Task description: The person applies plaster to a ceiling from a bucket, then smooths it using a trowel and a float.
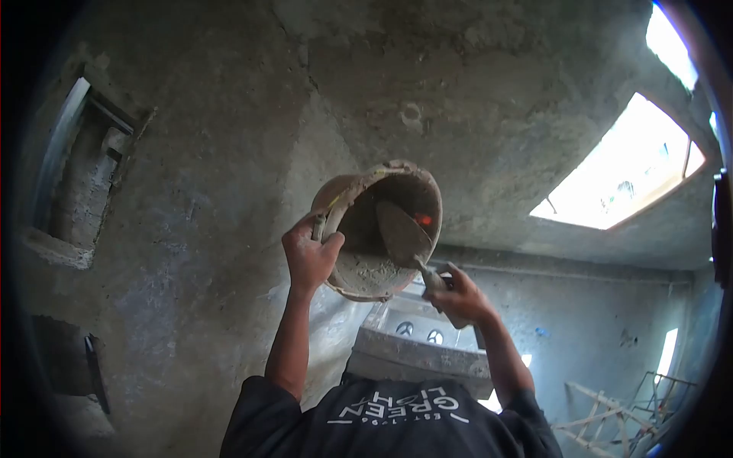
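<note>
My left hand (309, 258) grips the left rim of a mortar-crusted bucket (330, 192), with the thumb over the edge. The bucket's mouth is tilted toward the camera, and grey mortar (368, 273) shows in the lower part of its inside. In my right hand (460, 299) is the handle of a trowel (401, 235), fingers closed round it. The trowel's blade reaches over the right rim into the bucket. A small orange-red spot shows inside, beside the blade.
Rough plastered wall (206, 252) surrounds the hands, with a recessed opening (88, 179) at left. A bright opening (618, 168) is at upper right. Below the bucket stands a concrete ledge (420, 357); wooden framework (603, 416) is at lower right. A dark printed shirt (397, 427) shows at bottom.
</note>
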A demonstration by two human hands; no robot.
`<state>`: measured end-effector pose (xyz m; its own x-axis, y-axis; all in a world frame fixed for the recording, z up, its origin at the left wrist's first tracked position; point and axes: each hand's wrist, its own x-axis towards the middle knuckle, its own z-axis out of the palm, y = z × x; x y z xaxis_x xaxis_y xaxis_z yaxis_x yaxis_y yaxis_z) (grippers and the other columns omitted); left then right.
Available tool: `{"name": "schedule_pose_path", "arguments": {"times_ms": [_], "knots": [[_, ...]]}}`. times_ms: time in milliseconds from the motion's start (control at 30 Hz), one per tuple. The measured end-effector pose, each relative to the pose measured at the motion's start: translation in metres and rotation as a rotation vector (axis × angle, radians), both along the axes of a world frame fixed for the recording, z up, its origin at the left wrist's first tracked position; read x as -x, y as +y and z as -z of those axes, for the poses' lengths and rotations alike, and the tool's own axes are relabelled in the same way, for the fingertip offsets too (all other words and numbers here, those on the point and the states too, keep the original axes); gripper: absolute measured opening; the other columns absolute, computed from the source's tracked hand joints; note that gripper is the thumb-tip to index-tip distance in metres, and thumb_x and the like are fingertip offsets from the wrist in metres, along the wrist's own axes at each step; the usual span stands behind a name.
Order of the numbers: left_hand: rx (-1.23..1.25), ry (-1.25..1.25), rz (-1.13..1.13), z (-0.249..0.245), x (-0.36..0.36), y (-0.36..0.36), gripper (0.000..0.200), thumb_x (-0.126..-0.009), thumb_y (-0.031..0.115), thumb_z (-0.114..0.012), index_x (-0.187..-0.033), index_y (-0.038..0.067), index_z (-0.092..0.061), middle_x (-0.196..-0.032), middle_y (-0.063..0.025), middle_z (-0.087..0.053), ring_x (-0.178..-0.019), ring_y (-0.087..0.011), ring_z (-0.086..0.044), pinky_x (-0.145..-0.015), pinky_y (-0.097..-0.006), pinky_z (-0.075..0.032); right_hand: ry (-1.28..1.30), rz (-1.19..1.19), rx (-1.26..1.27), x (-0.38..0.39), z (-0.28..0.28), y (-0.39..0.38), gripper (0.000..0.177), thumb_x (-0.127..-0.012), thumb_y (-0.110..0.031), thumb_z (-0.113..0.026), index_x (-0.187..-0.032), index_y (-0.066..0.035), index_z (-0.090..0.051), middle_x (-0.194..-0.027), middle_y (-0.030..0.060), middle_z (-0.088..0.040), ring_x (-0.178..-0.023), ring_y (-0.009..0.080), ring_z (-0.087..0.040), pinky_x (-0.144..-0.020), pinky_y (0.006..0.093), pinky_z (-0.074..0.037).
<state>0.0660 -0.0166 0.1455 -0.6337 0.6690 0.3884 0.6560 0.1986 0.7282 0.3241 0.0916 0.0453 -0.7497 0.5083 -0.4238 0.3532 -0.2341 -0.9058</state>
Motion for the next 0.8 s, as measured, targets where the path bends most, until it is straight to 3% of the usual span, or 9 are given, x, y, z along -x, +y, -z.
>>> {"name": "schedule_pose_path", "arguments": {"times_ms": [33,100,200,233,300,433,500,600,800], "knots": [[0.038,-0.017,0.016,-0.005,-0.004,-0.005,0.023,-0.065,0.005,-0.061,-0.086,-0.004,-0.064,-0.074,-0.016,-0.065,-0.063,-0.0215,-0.061,-0.065,-0.0322,-0.049,0.097,0.027,0.187,0.001,0.001,-0.002,0.055,-0.079,-0.026,-0.071,-0.123,-0.002,-0.049,-0.089,0.0099,-0.065,-0.069,0.0163,-0.062,-0.059,0.0293,-0.051],[0.002,-0.012,0.05,-0.014,-0.01,-0.005,0.024,-0.065,0.004,-0.06,-0.088,-0.005,-0.065,-0.075,-0.0145,-0.065,-0.064,-0.02,-0.061,-0.065,-0.0317,-0.049,0.22,0.073,0.423,0.011,-0.016,-0.005,0.054,-0.085,-0.024,-0.062,-0.129,0.002,-0.044,-0.092,0.0149,-0.064,-0.071,0.0169,-0.063,-0.061,0.0305,-0.05],[0.007,0.039,0.058,-0.021,-0.025,-0.014,0.027,-0.065,0.003,-0.061,-0.091,-0.004,-0.065,-0.078,-0.0115,-0.066,-0.068,-0.0168,-0.061,-0.067,-0.0308,-0.049,-0.165,0.006,-0.344,0.025,0.008,-0.003,0.05,-0.086,-0.024,-0.059,-0.128,0.003,-0.05,-0.1,0.0156,-0.063,-0.074,0.0168,-0.063,-0.062,0.0317,-0.051],[0.005,0.062,0.078,-0.023,-0.031,-0.014,0.029,-0.065,0.002,-0.061,-0.093,-0.004,-0.066,-0.08,-0.0125,-0.067,-0.071,-0.018,-0.063,-0.069,-0.0307,-0.05,-0.163,0.024,-0.382,0.024,0.011,-0.006,0.042,-0.086,-0.025,-0.061,-0.116,0.003,-0.057,-0.095,0.0153,-0.062,-0.07,0.0154,-0.062,-0.06,0.0315,-0.051],[0.003,0.085,0.1,-0.023,-0.034,-0.013,0.03,-0.065,0.002,-0.061,-0.095,-0.004,-0.066,-0.083,-0.0134,-0.067,-0.074,-0.0192,-0.065,-0.072,-0.0305,-0.05,-0.088,0.002,0.104,0.019,-0.005,-0.006,0.039,-0.083,-0.026,-0.066,-0.106,0.004,-0.058,-0.091,0.0144,-0.062,-0.069,0.0148,-0.062,-0.061,0.0309,-0.051],[0.027,0.16,0.191,-0.024,-0.043,-0.013,0.031,-0.065,0.0,-0.06,-0.095,-0.003,-0.065,-0.087,-0.0155,-0.068,-0.078,-0.025,-0.067,-0.074,-0.0323,-0.051,0.026,0.13,0.219,0.01,0.015,-0.007,0.045,-0.078,-0.028,-0.072,-0.102,0.005,-0.055,-0.084,0.0101,-0.062,-0.068,0.0143,-0.06,-0.062,0.03,-0.051],[0.046,0.157,0.208,-0.029,-0.047,-0.009,0.031,-0.065,-0.001,-0.06,-0.095,-0.003,-0.065,-0.088,-0.0159,-0.068,-0.079,-0.0265,-0.067,-0.074,-0.0328,-0.051,-0.001,0.133,0.051,0.006,0.031,-0.002,0.043,-0.078,-0.029,-0.07,-0.103,0.004,-0.056,-0.085,0.0132,-0.063,-0.068,0.0216,-0.064,-0.064,0.0327,-0.052],[0.033,0.205,0.225,-0.032,-0.048,-0.007,0.031,-0.064,-0.003,-0.059,-0.095,-0.004,-0.065,-0.088,-0.0162,-0.068,-0.08,-0.027,-0.067,-0.075,-0.0328,-0.051,-0.294,0.167,-0.883,0.009,0.048,-0.009,0.034,-0.081,-0.025,-0.064,-0.108,-0.006,-0.057,-0.089,0.019,-0.061,-0.078,0.038,-0.062,-0.068,0.0438,-0.05],[0.023,0.268,0.225,-0.039,-0.059,-0.005,0.03,-0.065,-0.004,-0.059,-0.094,-0.004,-0.065,-0.087,-0.0164,-0.067,-0.079,-0.0286,-0.067,-0.075,-0.0336,-0.051,-0.217,0.231,-0.932,0.006,0.038,-0.013,0.031,-0.084,-0.026,-0.061,-0.11,-0.008,-0.056,-0.099,0.0166,-0.055,-0.082,0.0359,-0.062,-0.07,0.0445,-0.05]]}}
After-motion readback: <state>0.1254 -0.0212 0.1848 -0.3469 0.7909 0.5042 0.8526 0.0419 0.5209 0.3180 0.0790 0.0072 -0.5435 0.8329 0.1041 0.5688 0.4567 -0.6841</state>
